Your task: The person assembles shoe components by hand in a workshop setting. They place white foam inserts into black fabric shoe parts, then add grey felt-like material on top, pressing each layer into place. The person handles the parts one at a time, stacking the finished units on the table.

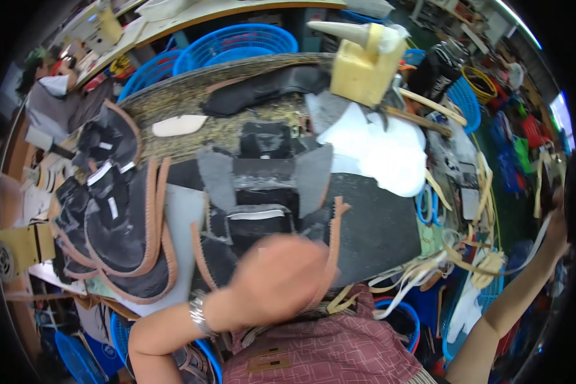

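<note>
My left hand (pixel 281 275) is smeared by motion over the near part of a black and grey flat workpiece (pixel 262 173) that resembles a shoe upper. Brown toothed trim runs along its near sides, and a short white strip (pixel 257 216) lies across its middle. How the fingers are held is blurred. My right arm reaches far out to the right, and the right hand (pixel 559 221) is at the dim rim of the view. It appears closed on a long thin white strip (pixel 539 244) that trails down toward a tangle of strips.
Black pieces with brown toothed edges (pixel 118 217) overlap at left. A yellowish container (pixel 361 70) with a cone stands at the far side, near white sheets (pixel 381 150). Blue-handled scissors (pixel 427 206) and loose strips (pixel 422 272) lie at right. Blue baskets (pixel 237 48) stand beyond; a person (pixel 54 96) sits far left.
</note>
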